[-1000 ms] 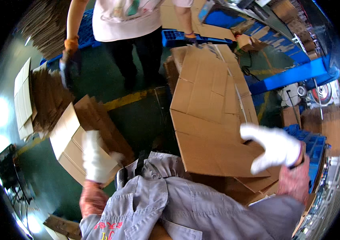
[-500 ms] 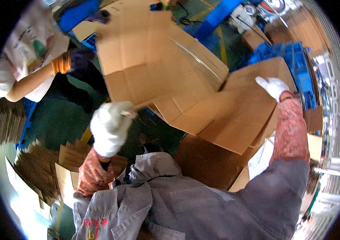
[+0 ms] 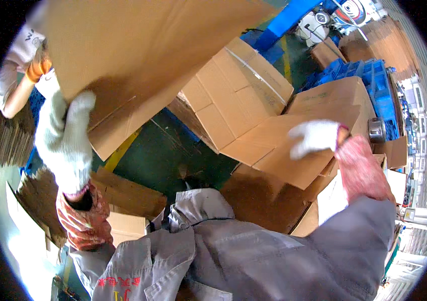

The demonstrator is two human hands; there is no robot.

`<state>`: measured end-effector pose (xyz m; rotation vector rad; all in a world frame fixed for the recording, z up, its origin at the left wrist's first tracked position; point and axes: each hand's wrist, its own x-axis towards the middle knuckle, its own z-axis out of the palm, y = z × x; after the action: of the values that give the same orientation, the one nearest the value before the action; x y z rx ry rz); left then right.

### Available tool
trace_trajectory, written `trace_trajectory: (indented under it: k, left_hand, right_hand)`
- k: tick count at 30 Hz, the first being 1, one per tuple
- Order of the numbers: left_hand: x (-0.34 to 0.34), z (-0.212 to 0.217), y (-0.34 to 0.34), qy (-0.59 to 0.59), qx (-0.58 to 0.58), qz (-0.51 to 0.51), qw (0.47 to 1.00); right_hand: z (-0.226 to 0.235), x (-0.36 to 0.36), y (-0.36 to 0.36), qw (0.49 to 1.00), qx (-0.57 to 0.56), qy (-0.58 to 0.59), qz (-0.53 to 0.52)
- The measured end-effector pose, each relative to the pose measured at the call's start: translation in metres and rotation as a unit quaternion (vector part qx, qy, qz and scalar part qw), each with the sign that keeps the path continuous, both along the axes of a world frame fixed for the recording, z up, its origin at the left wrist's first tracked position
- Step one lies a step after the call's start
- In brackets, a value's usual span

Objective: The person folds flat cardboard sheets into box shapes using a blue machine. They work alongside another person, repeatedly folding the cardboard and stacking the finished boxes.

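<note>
My left hand (image 3: 67, 140), in a white knit glove, grips the lower left edge of a large brown cardboard sheet (image 3: 138, 55). The raised sheet fills the upper left of the view, and its far end runs out of the picture. My right hand (image 3: 316, 138), also gloved in white, is spread with nothing in it, over the flaps of an opened cardboard carton (image 3: 296, 165). Whether it touches the cardboard I cannot tell. Another carton piece (image 3: 238, 90) with creased flaps and a pale strip leans behind it.
A co-worker's arm with an orange cuff (image 3: 39, 69) is at the left, partly behind the sheet. Stacked flattened cardboard (image 3: 10, 143) lies below it. Blue plastic crates (image 3: 378, 90) and a metal tape roll or cup (image 3: 376, 129) are at the right. A blue beam (image 3: 286, 24) slants behind.
My left hand has moved left and toward me, swinging the cardboard sheet up and leftward off the other carton. My right hand has shifted left and a little nearer.
</note>
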<state>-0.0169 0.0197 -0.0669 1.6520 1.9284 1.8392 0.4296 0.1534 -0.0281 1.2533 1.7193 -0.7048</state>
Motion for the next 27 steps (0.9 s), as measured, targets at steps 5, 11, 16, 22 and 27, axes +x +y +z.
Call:
trace_trajectory:
  k: [5,11,16,22,27]
  left_hand:
    - [-0.007,0.013,0.007,0.046,-0.052,-0.004,0.998]
    - [-0.031,0.049,0.0,0.03,-0.001,-0.056,0.998]
    - [-0.035,0.053,-0.028,0.006,0.006,-0.043,0.999]
    - [-0.041,0.049,-0.042,0.078,0.046,-0.018,0.996]
    - [-0.03,0.064,-0.038,-0.009,0.121,-0.061,0.991]
  right_hand:
    - [0.007,-0.036,-0.131,0.878,0.301,0.048,0.369]
    - [0.038,-0.033,-0.182,0.813,0.371,0.071,0.444]
    - [0.099,-0.065,-0.26,0.88,0.3,0.039,0.367]
    - [0.076,-0.031,-0.276,0.865,0.333,0.016,0.375]
    - [0.053,0.029,-0.21,0.827,0.409,-0.051,0.382]
